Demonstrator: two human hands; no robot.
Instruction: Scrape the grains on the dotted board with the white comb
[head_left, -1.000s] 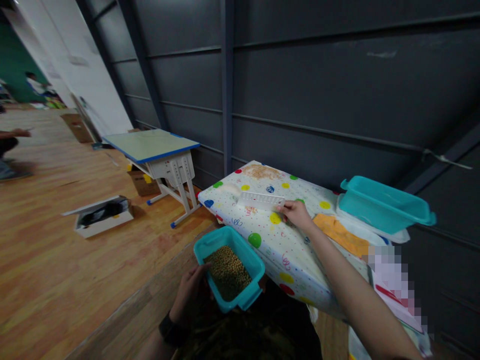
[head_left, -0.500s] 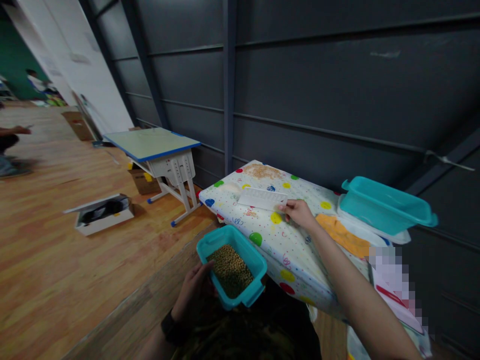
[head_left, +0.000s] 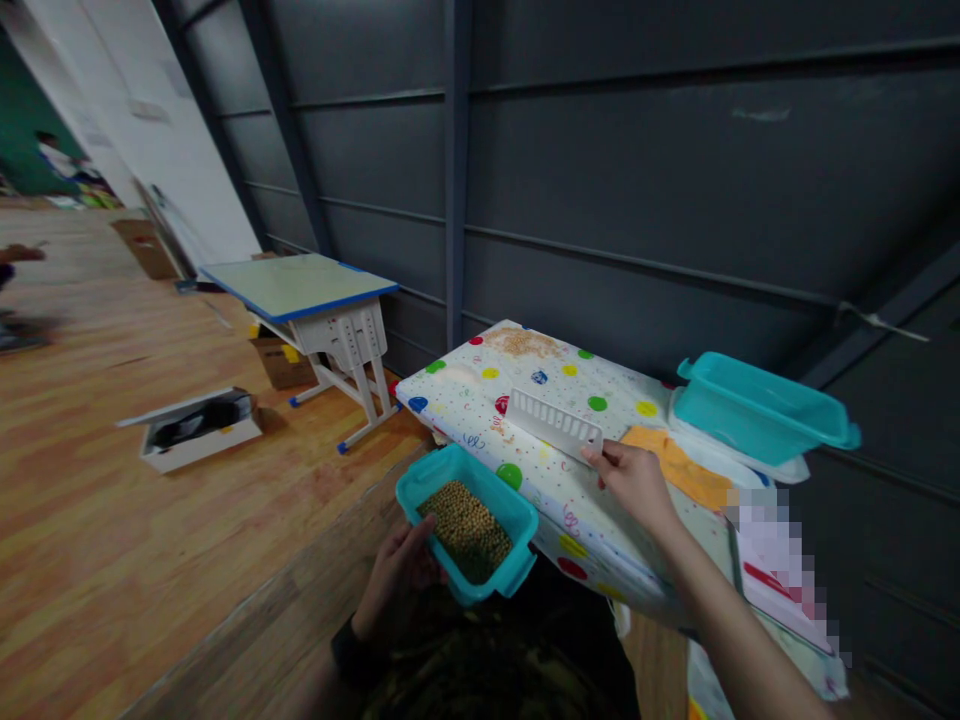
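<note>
My left hand (head_left: 399, 565) is closed on the near-left rim of a teal plastic container (head_left: 426, 474), its thumb over the edge. Dried beans, yellowish and green, (head_left: 466, 525) lie inside. The container is tilted in front of my body, beside the table's near edge. Over the tabletop, my right hand (head_left: 634, 485) pinches the right end of a white plastic strip with a row of slots (head_left: 551, 424). Its long edge is close to the dotted tablecloth (head_left: 465, 400); whether it touches I cannot tell. Small grains (head_left: 523, 343) lie spread at the table's far corner.
Right of my right hand lies an orange cloth (head_left: 686, 475). Behind it, a second teal container (head_left: 772, 405) rests on a white lid. A school desk (head_left: 300, 285) and an open white box (head_left: 202, 440) are to the left. A dark panelled wall (head_left: 637, 160) borders the table.
My right hand has moved the slotted strip right and nearer, tipping it from nearly flat onto its edge. My left hand keeps its hold on the container, which has barely shifted.
</note>
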